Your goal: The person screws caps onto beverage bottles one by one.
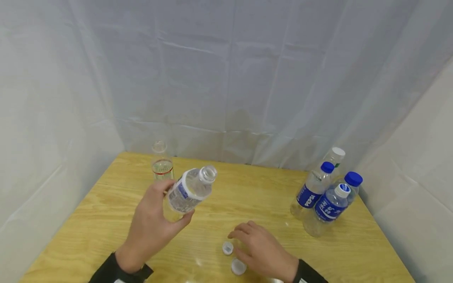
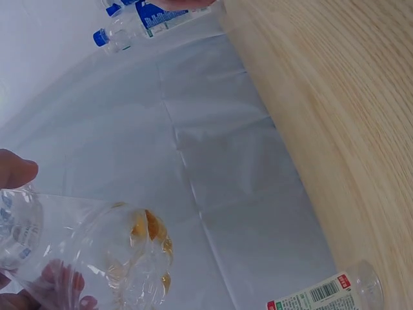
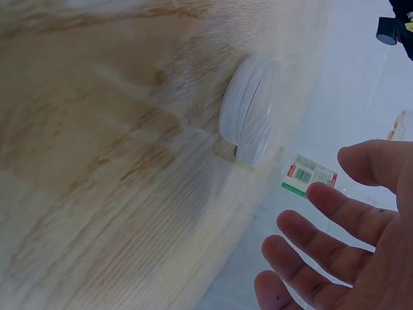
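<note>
My left hand [image 1: 150,222] grips a clear plastic bottle [image 1: 191,188] round its middle, thumb on one side and fingers on the other. The bottle is uncapped and tilted, its open neck leaning up and to the right. In the left wrist view, the base of this bottle [image 2: 122,252] shows amber patches. Low over the table, my right hand [image 1: 263,249] has its fingers spread and relaxed, with nothing in them. Just left of it lie a small white cap [image 1: 228,248] and a larger white cap [image 1: 238,267]. The right wrist view shows the larger cap [image 3: 250,103] apart from the fingertips.
An uncapped clear bottle [image 1: 162,163] with a red-striped label stands at the back left. Several capped bottles cluster at the right, among them a Pepsi bottle [image 1: 311,188] and a blue-labelled bottle [image 1: 327,210]. Pale sheeting [image 1: 226,78] surrounds the wooden table [image 1: 240,188].
</note>
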The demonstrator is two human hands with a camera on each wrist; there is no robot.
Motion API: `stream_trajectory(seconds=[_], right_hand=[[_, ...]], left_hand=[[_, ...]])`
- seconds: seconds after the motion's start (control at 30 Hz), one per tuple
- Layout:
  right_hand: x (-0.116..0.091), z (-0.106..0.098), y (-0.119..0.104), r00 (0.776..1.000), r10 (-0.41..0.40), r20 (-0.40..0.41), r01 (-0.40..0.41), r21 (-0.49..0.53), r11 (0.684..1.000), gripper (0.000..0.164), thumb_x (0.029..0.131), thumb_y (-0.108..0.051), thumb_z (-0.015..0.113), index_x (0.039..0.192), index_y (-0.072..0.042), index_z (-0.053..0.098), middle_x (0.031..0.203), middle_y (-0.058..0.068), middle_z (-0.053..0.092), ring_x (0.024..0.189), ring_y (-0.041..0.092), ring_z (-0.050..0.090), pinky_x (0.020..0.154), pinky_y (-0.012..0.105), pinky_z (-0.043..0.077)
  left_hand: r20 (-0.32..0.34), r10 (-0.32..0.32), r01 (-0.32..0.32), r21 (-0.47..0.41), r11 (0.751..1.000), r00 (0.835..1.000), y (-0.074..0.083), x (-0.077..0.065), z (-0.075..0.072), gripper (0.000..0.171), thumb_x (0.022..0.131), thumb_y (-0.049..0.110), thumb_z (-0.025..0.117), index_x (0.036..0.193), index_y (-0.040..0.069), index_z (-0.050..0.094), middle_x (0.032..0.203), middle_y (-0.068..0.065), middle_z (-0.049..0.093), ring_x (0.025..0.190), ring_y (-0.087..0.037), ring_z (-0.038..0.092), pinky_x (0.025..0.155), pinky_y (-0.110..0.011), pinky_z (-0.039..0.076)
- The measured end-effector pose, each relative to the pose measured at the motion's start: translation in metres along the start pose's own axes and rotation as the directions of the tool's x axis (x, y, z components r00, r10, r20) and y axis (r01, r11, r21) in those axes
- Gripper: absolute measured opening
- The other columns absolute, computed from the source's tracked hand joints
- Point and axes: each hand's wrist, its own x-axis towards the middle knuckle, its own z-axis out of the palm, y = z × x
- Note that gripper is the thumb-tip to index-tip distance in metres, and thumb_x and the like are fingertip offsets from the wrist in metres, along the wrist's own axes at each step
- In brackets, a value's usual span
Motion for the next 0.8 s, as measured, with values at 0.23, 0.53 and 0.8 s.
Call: stream_trajectory(seconds=[0.23,0.53,0.8], right_hand=[[0.007,0.002,-0.001,0.995,-0.018,0.1,0.015,0.027,1.0,0.026,0.097,-0.032,0.066,0.123,-0.027,0.07,0.119,-0.005,0.066,0.1,0.009,0.057,0.079,0.028,0.052],[0.01,0.007,-0.004,0.989,-0.068,0.135,0.064,0.034,0.997,0.027,0.098,-0.033,0.066,0.124,-0.029,0.069,0.12,-0.002,0.065,0.1,0.011,0.059,0.075,0.026,0.053],[0.014,0.012,-0.003,0.979,-0.098,0.178,0.086,0.074,0.994,0.023,0.099,-0.032,0.064,0.119,-0.026,0.071,0.118,-0.003,0.064,0.099,0.007,0.058,0.077,0.022,0.052]], left_hand=[[0.052,0.026,-0.025,-0.014,1.0,0.998,0.007,-0.007,0.002,0.078,0.072,0.031,0.085,0.134,0.002,0.049,0.12,-0.007,0.06,0.101,-0.019,0.06,0.084,-0.04,0.051],[0.072,0.025,-0.024,-0.025,0.999,0.997,0.015,-0.012,0.004,0.078,0.066,0.026,0.089,0.131,0.004,0.051,0.121,-0.003,0.06,0.101,-0.017,0.06,0.083,-0.04,0.053],[0.082,0.03,-0.029,-0.012,0.999,0.996,0.017,-0.016,0.006,0.08,0.062,0.024,0.091,0.13,0.004,0.052,0.12,-0.005,0.06,0.101,-0.017,0.06,0.083,-0.04,0.053]])
